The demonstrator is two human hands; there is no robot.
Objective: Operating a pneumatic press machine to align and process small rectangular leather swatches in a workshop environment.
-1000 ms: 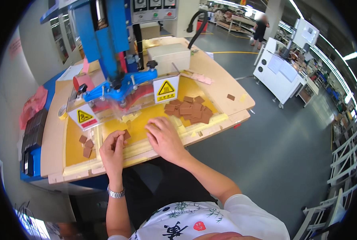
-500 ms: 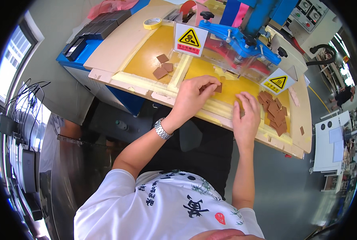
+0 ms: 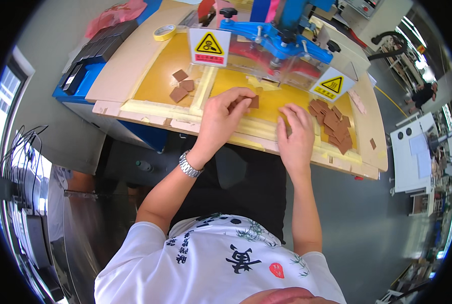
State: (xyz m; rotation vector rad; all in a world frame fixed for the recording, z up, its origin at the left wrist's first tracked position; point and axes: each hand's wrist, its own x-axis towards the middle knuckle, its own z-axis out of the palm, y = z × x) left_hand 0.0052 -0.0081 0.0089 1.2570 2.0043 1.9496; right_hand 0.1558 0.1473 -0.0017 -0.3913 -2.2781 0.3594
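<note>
Brown square piece [image 3: 254,102] in the left hand [image 3: 222,114] sits over the yellow sheet [image 3: 226,83] on the table [image 3: 115,66], just in front of the blue press [image 3: 281,46]; whether it touches the sheet cannot be told. The thumb and forefinger of that hand are pinched together on the edge of the piece, the other fingers curled in behind, and most of the piece shows past the fingertips on the right. The right hand [image 3: 297,138] is half open, palm down, its fingers loosely bent and the thumb apart, with nothing seen in its grasp; I cannot tell if its fingertips rest on the sheet. Just to its right lies a loose, overlapping heap of brown pieces [image 3: 336,125], and one more single piece [image 3: 372,144] lies apart near the table's right edge. Three brown pieces [image 3: 179,94] form a small group on the left part of the sheet, beyond a pale tape strip [image 3: 203,90]. Two warning signs [image 3: 209,46] face the hands from a clear guard [image 3: 296,79] below the press. A tape roll [image 3: 164,33] lies at the sheet's far left corner.
</note>
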